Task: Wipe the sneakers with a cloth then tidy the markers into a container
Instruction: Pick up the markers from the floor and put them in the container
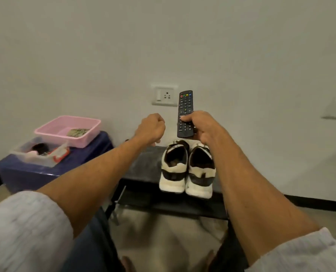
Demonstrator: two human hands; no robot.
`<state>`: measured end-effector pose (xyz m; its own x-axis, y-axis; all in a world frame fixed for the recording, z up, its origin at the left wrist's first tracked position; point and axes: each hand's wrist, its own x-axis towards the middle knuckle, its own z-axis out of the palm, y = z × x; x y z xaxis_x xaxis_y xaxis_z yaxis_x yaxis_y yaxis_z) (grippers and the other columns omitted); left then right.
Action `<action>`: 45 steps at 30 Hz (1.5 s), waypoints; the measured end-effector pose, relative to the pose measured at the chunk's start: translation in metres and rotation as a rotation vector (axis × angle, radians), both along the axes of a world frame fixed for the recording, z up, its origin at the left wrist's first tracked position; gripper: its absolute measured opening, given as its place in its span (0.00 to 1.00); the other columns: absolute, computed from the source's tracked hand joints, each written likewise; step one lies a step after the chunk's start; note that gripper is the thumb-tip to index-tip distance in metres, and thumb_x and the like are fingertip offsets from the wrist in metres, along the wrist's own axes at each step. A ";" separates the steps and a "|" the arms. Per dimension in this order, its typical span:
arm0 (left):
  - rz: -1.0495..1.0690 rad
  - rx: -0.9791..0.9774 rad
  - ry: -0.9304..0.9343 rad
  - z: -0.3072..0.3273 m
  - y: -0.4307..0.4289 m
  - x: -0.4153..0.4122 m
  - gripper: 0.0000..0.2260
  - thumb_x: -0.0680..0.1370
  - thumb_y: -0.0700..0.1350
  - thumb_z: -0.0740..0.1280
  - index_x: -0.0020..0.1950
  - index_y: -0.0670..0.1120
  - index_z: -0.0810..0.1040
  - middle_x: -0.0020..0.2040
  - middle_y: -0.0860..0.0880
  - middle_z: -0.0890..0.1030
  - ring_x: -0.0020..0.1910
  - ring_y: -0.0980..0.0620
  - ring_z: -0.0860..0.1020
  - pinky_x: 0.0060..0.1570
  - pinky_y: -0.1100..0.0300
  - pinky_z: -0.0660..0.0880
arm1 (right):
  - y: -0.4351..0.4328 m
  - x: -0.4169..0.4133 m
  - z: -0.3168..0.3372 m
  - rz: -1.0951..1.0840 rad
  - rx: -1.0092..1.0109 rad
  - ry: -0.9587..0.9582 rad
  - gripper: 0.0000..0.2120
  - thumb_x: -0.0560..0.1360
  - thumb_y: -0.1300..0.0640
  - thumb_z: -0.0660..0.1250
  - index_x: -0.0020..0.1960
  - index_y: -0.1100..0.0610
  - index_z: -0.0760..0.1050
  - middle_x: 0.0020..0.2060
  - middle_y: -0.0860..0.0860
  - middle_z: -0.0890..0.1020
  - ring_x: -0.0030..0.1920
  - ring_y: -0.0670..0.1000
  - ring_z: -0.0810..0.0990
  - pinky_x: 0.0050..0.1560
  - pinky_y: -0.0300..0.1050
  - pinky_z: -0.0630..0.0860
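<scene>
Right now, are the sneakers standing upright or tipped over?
Upright. Both sneakers rest on their soles, side by side on the dark bench, openings facing up and heels toward the camera.

Plain pale wall (163, 36), two sockets (164, 95); dark low bench (143, 163).
</scene>
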<state>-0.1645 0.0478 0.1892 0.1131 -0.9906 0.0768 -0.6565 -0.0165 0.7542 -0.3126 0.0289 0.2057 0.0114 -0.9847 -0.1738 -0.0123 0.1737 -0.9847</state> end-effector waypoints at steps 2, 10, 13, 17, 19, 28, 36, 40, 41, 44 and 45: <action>-0.052 0.005 0.038 -0.002 -0.007 -0.035 0.10 0.79 0.40 0.54 0.55 0.47 0.73 0.46 0.45 0.80 0.40 0.45 0.82 0.41 0.47 0.82 | 0.001 -0.037 0.000 -0.051 -0.003 0.029 0.15 0.75 0.65 0.67 0.61 0.61 0.73 0.51 0.58 0.83 0.46 0.55 0.83 0.50 0.56 0.81; -0.230 0.081 0.160 -0.024 -0.019 -0.154 0.08 0.82 0.44 0.55 0.54 0.46 0.73 0.44 0.45 0.80 0.42 0.44 0.82 0.42 0.48 0.82 | 0.011 -0.167 -0.019 -0.169 0.050 0.122 0.15 0.75 0.65 0.67 0.61 0.61 0.74 0.50 0.57 0.83 0.45 0.54 0.83 0.40 0.48 0.81; -0.300 0.110 0.147 -0.037 -0.020 -0.190 0.09 0.83 0.46 0.55 0.55 0.45 0.73 0.45 0.44 0.79 0.42 0.43 0.82 0.43 0.47 0.82 | 0.013 -0.208 -0.033 -0.218 0.083 0.127 0.14 0.75 0.65 0.67 0.60 0.60 0.74 0.51 0.57 0.84 0.46 0.54 0.84 0.37 0.46 0.80; -0.357 0.148 0.163 -0.056 -0.023 -0.234 0.12 0.84 0.50 0.55 0.56 0.43 0.73 0.47 0.43 0.80 0.41 0.44 0.82 0.40 0.50 0.82 | 0.018 -0.254 -0.062 -0.277 0.139 0.115 0.15 0.75 0.64 0.67 0.61 0.60 0.74 0.51 0.57 0.84 0.49 0.55 0.84 0.41 0.48 0.81; -0.382 0.194 0.183 -0.070 -0.026 -0.254 0.13 0.84 0.51 0.56 0.55 0.43 0.73 0.48 0.42 0.80 0.41 0.44 0.82 0.38 0.52 0.81 | 0.020 -0.272 -0.082 -0.288 0.180 0.121 0.14 0.75 0.65 0.67 0.61 0.60 0.74 0.51 0.57 0.84 0.51 0.55 0.83 0.44 0.49 0.81; -0.460 0.446 0.205 -0.145 -0.028 -0.310 0.13 0.83 0.50 0.57 0.41 0.46 0.69 0.47 0.39 0.79 0.38 0.43 0.79 0.43 0.46 0.81 | 0.016 -0.317 -0.162 -0.285 0.377 0.189 0.12 0.75 0.64 0.67 0.59 0.61 0.76 0.50 0.57 0.84 0.47 0.55 0.83 0.44 0.48 0.81; -0.483 0.622 0.254 -0.220 -0.031 -0.328 0.10 0.81 0.38 0.57 0.60 0.36 0.72 0.48 0.45 0.74 0.44 0.45 0.78 0.45 0.51 0.80 | 0.003 -0.326 -0.224 -0.288 0.510 0.230 0.13 0.76 0.64 0.66 0.60 0.60 0.73 0.50 0.57 0.82 0.47 0.54 0.82 0.41 0.48 0.80; -0.479 0.686 0.304 -0.240 -0.027 -0.347 0.14 0.81 0.38 0.56 0.67 0.44 0.66 0.44 0.48 0.71 0.41 0.52 0.71 0.38 0.57 0.72 | 0.001 -0.330 -0.252 -0.281 0.566 0.241 0.12 0.77 0.64 0.66 0.60 0.60 0.74 0.50 0.57 0.82 0.46 0.54 0.81 0.39 0.47 0.79; -0.477 0.710 0.310 -0.245 -0.026 -0.350 0.16 0.82 0.39 0.56 0.70 0.45 0.64 0.46 0.48 0.71 0.42 0.52 0.70 0.37 0.59 0.70 | 0.000 -0.332 -0.259 -0.281 0.579 0.245 0.13 0.77 0.63 0.66 0.61 0.60 0.74 0.49 0.56 0.82 0.46 0.54 0.81 0.38 0.47 0.78; -0.429 0.757 0.348 -0.266 -0.023 -0.354 0.19 0.82 0.39 0.56 0.73 0.47 0.60 0.52 0.48 0.70 0.46 0.53 0.71 0.39 0.60 0.70 | -0.002 -0.337 -0.277 -0.285 0.612 0.243 0.13 0.77 0.64 0.65 0.61 0.60 0.73 0.47 0.55 0.81 0.43 0.52 0.80 0.34 0.45 0.75; -0.408 0.767 0.352 -0.276 -0.023 -0.354 0.19 0.82 0.39 0.56 0.73 0.47 0.60 0.52 0.49 0.70 0.45 0.54 0.71 0.38 0.60 0.70 | -0.003 -0.339 -0.283 -0.289 0.623 0.247 0.13 0.77 0.64 0.65 0.61 0.60 0.73 0.47 0.55 0.81 0.43 0.52 0.80 0.34 0.45 0.75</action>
<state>-0.5187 0.0250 -0.0863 -0.3620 -0.7247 -0.5863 -0.4573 -0.4100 0.7891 -0.6518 0.0261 -0.0776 -0.3458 -0.6604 -0.6666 -0.0906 0.7306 -0.6768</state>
